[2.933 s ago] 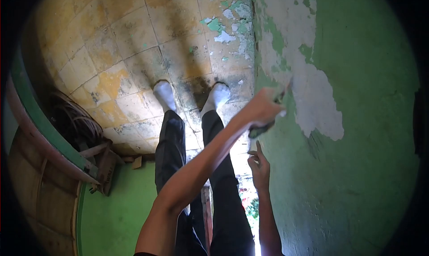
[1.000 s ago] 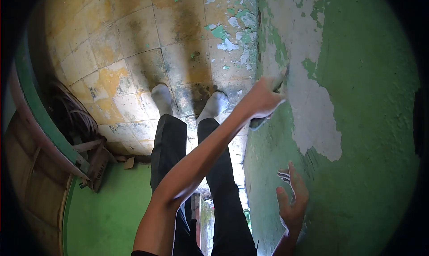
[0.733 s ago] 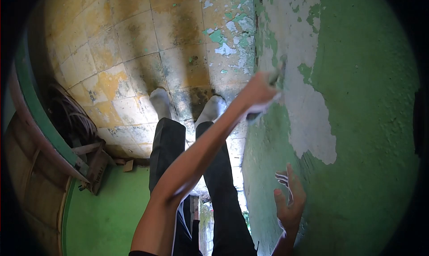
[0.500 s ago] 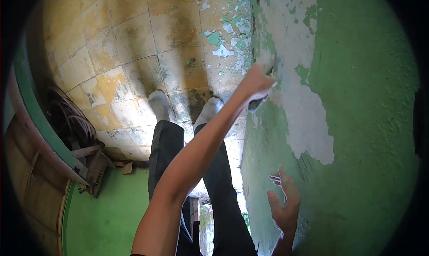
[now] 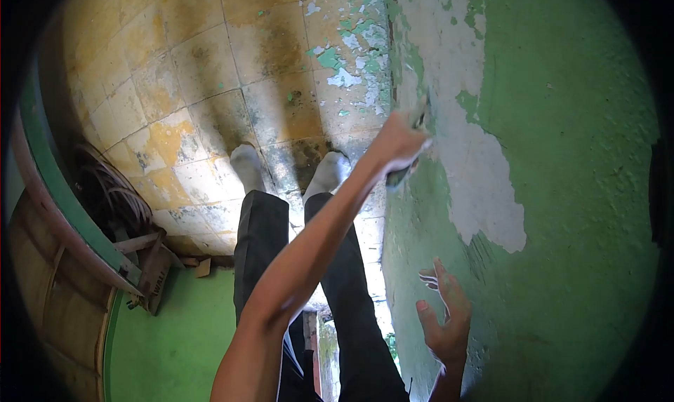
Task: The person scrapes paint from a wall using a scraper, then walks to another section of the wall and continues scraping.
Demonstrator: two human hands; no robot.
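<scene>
My left hand [image 5: 401, 144] is wrapped round what looks like a paint scraper [image 5: 397, 179], its arm stretched across my legs toward the wall. Part of the tool's dark lower end shows below the fist, and a thin tip points up beyond the fingers; the grip hides the rest. Close by is a bare whitish patch [image 5: 481, 184] where the green paint is off the wall [image 5: 576, 191]. Lower down, my right hand [image 5: 446, 325] is open beside the wall, thumb and fingers apart, holding nothing.
Green and white paint flakes [image 5: 344, 78] lie on the worn yellow floor tiles [image 5: 196, 65] along the wall's foot. My feet [image 5: 326, 172] stand on the tiles. At left are a coiled dark bundle [image 5: 112, 181], a box with lettering [image 5: 156, 279] and a curved green-and-pink edge [image 5: 53, 205].
My left hand with the scraper has come slightly down the wall, toward me. The view has shifted a little. My right hand stays almost in place.
</scene>
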